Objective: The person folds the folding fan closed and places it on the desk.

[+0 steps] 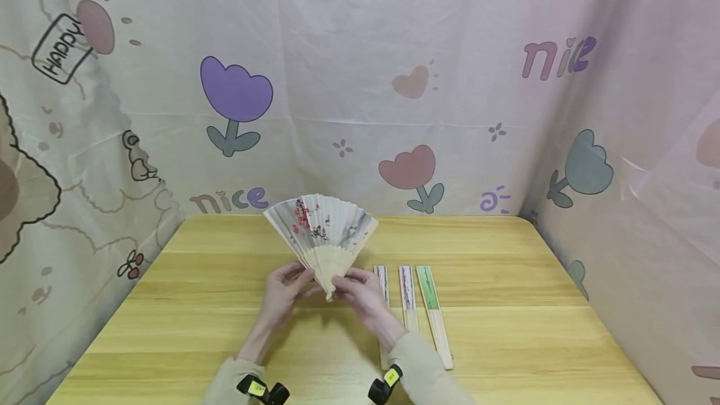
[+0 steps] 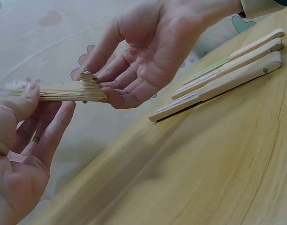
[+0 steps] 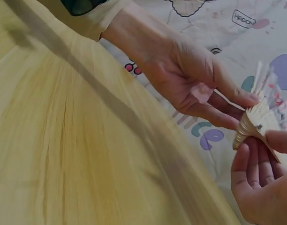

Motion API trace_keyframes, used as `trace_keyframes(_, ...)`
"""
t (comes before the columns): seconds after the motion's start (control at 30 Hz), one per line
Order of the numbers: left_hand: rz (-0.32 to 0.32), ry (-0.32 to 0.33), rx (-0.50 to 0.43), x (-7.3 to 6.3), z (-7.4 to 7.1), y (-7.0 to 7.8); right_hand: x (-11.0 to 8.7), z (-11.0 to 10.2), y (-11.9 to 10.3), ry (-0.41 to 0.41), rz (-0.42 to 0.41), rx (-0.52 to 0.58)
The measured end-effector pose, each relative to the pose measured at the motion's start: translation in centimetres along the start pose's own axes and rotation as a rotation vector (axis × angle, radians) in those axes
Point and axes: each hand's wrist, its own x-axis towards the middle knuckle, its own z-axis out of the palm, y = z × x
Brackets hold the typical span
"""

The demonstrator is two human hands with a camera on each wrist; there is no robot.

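Observation:
Spread partway open, a folding fan [image 1: 323, 224] with a red blossom print and pale wooden ribs is held up above the table between both hands. My left hand [image 1: 284, 292] pinches its left edge, thumb on top of the ribs and fingers beneath. On the other side my right hand [image 1: 362, 295] pinches the ribs close to the pivot end. From the side, in the left wrist view, the ribs [image 2: 64, 93] lie stacked with a metal rivet near the right fingers. In the right wrist view the fan [image 3: 258, 122] sits between the two thumbs.
To the right on the wooden table [image 1: 506, 280] lie three folded fans: a green one [image 1: 429, 289], a middle one [image 1: 407, 289] and a left one [image 1: 381, 280] partly hidden by the right arm. A printed cloth [image 1: 337, 80] hangs behind and at the sides.

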Motion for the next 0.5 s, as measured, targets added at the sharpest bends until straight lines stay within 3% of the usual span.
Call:
trace_keyframes(0.2, -0.02, 0.024, 0.127, 0.5, 0.8, 0.2, -0.8, -1.1, 0.0, -0.072, 0.027, -0.045)
trace_keyframes(0.5, -0.055, 0.011, 0.024, 0.9, 1.8, 0.9, -2.3, -2.5, -0.2, -0.159, 0.07, -0.13)
